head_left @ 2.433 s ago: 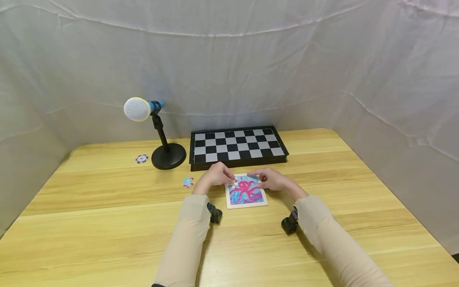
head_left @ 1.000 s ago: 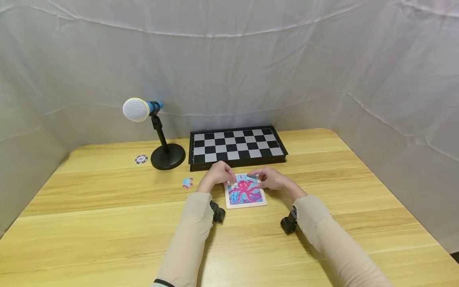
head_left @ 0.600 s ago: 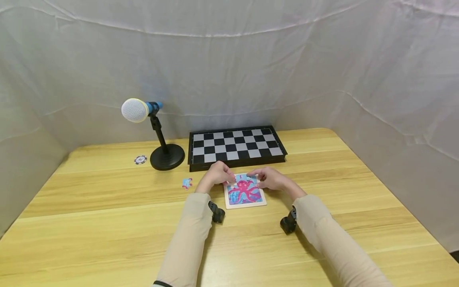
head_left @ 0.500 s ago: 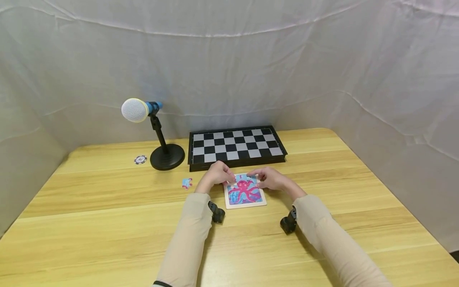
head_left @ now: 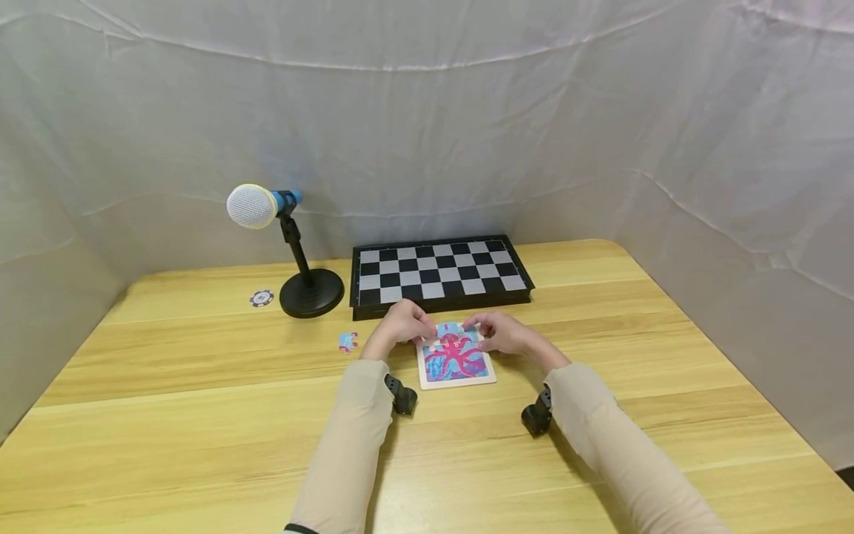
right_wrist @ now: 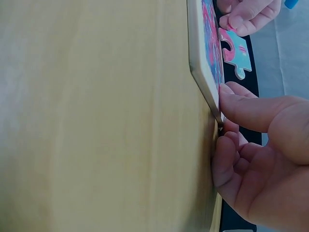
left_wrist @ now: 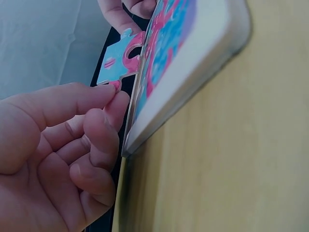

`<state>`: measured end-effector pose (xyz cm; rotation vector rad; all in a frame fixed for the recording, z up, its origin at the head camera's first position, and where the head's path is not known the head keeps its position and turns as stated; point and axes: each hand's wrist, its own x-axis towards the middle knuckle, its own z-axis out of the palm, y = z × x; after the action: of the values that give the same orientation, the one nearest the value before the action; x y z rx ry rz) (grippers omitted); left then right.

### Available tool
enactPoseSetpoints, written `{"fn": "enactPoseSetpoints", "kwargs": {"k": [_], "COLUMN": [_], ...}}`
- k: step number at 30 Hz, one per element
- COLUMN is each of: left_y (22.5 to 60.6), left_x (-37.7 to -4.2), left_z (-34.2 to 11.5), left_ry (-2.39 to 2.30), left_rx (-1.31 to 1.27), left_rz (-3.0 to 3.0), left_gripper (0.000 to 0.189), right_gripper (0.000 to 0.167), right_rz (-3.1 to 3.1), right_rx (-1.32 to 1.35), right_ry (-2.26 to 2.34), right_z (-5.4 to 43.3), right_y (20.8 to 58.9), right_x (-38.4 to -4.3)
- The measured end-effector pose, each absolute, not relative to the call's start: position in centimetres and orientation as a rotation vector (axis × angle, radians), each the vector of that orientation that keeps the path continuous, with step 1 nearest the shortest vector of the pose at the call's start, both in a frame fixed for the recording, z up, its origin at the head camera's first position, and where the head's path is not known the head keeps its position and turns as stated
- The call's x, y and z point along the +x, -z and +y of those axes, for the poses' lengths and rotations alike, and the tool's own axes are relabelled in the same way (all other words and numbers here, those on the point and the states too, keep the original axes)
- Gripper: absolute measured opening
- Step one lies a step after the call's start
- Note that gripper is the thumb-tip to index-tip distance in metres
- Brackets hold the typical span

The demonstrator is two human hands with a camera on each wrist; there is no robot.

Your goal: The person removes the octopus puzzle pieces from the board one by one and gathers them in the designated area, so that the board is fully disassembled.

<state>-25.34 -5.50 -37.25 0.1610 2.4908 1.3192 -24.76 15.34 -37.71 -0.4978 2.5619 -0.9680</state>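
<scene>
A square octopus jigsaw puzzle (head_left: 457, 363) in a pale frame lies on the table between both hands. My left hand (head_left: 402, 324) pinches a blue and pink puzzle piece (left_wrist: 113, 63) by one corner, between thumb and index finger. In the left wrist view that piece stands up off the puzzle's far side, with a round notch in its edge. My right hand (head_left: 505, 334) grips the puzzle's far right corner, its thumb (right_wrist: 231, 101) on the top edge and the index finger on the far side. Another puzzle piece (head_left: 348, 341) lies on the table to the left.
Behind the puzzle lies a black-framed checkered board (head_left: 440, 271). A microphone (head_left: 256, 206) on a black stand (head_left: 311, 291) rises at the back left, with a poker chip (head_left: 262, 297) beside it. Grey cloth (head_left: 427, 133) hangs around the table.
Between half a second ago and now, the piece at the puzzle's far side has risen in my left fingers. My right hand has barely moved; the loose piece on the left lies where it was.
</scene>
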Motion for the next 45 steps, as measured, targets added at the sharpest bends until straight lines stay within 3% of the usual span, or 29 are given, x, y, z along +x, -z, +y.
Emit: {"fn": "enactPoseSetpoints", "kwargs": {"k": [45], "left_y": [37.0], "left_x": [-24.0], "left_z": [-14.3], "left_ry": [-1.431], "left_rx": [0.032], "left_rz": [2.502], "left_gripper": [0.011], "right_gripper": [0.033], "right_rz": [2.521], "right_rx": [-0.485], "right_ry": [1.036], "right_z": [15.3], "right_y": [37.6], "right_x": [-24.5]}}
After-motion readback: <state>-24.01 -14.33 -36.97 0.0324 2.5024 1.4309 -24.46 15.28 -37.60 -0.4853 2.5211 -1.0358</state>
